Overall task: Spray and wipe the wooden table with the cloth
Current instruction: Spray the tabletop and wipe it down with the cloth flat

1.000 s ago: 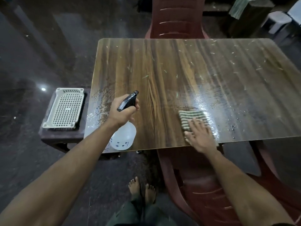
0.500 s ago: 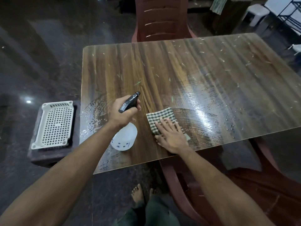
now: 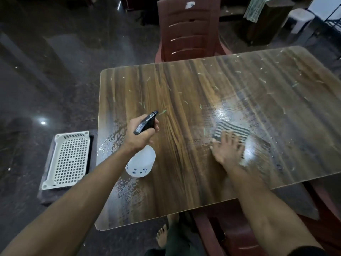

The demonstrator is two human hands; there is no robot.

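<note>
Head view: the right hand, flat on the striped cloth, has swept it back rightward from mid-table, so wiping continues; the left hand stays clamped on the spray bottle above the wet wooden table.

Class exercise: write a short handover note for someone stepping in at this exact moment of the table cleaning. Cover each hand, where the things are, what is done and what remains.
Left hand: gripping the spray bottle by its black trigger head, held over the table's near-left part.
Right hand: flat on the striped cloth, pressing it onto the wooden table right of centre.
Done: near-left area carries spray droplets; wet streaks shine around the cloth.
Left: the far half and right side still show pale specks; wipe there, and wipe up the sprayed near-left patch.
</note>
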